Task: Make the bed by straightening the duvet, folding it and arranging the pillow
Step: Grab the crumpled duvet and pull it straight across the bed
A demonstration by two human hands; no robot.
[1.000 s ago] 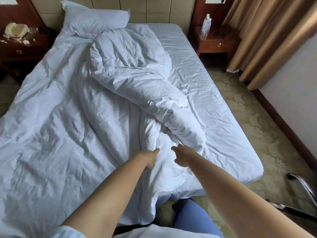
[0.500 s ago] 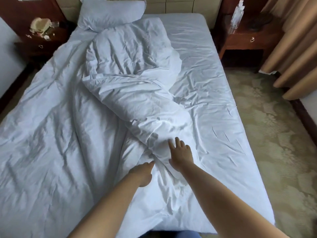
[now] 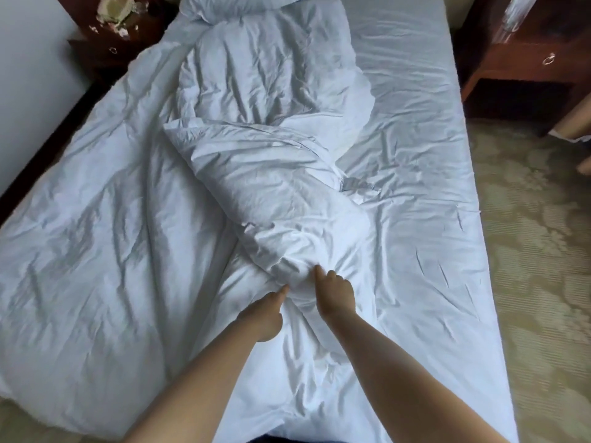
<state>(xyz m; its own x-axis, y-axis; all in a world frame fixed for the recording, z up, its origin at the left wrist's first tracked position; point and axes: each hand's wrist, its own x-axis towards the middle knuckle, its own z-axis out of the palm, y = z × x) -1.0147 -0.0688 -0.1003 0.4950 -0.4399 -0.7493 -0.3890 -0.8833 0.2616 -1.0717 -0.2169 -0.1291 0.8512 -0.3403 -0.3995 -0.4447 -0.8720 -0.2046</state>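
A white duvet [image 3: 262,193] lies rumpled across the bed, bunched into a thick twisted roll down the middle and spread flat on the left side. My left hand [image 3: 263,310] and my right hand [image 3: 335,294] are side by side at the near end of that roll, both closed on a bunch of the duvet's fabric. A white pillow [image 3: 236,4] lies at the head of the bed, its top cut off by the frame. The bare fitted sheet [image 3: 422,148] shows on the right half of the mattress.
A dark wooden nightstand [image 3: 118,43] with crumpled litter stands at the far left. Another nightstand [image 3: 527,55] with a clear bottle stands at the far right. Patterned carpet [image 3: 537,266] runs along the bed's right side. A pale wall [image 3: 28,75] borders the left.
I have leaned in over the bed. My right hand, flat and spread on the roll half a second ago, has closed on the fabric; my left hand has closed in beside it.
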